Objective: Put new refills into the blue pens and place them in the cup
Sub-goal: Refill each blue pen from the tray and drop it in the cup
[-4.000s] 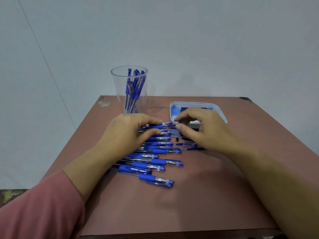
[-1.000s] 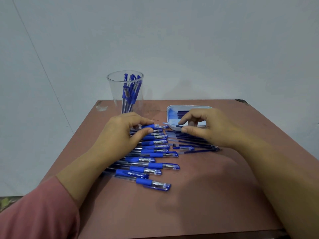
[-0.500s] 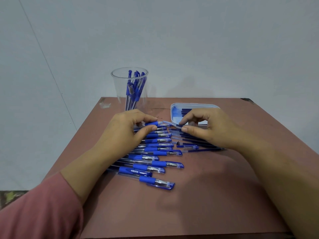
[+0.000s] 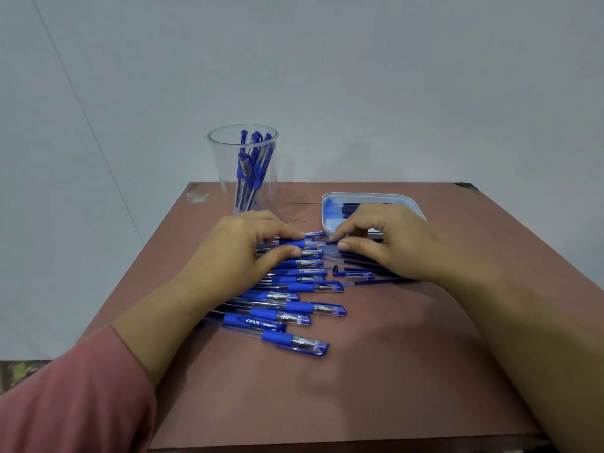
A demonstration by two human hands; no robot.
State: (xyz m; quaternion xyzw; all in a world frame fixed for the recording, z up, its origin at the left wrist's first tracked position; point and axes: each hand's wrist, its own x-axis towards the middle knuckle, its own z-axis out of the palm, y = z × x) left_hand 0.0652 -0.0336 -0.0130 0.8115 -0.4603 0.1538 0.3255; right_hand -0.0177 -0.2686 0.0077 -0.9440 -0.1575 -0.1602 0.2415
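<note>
The left hand (image 4: 242, 250) curls its fingers (image 4: 281, 231) round a blue pen (image 4: 295, 244) at the far end of the row (image 4: 294, 310) on the desk (image 4: 392, 371), while the right hand (image 4: 392, 243) pinches a thin refill (image 4: 328, 243) at its mouth; seemingly the refill must next slide straight in before the pen goes to the cup (image 4: 228, 178).

blue pens (image 4: 287, 310), clear cup (image 4: 242, 168), reddish-brown table (image 4: 359, 387), pink sleeve (image 4: 65, 403)

right hand (image 4: 389, 243): has lifted off the loose refills (image 4: 376, 282) since 4 s ago and pinches a refill (image 4: 330, 243) at the pen (image 4: 294, 244)
refill: less length showing than 0.5 s ago
left hand (image 4: 242, 253): gap to right hand is narrower
</note>
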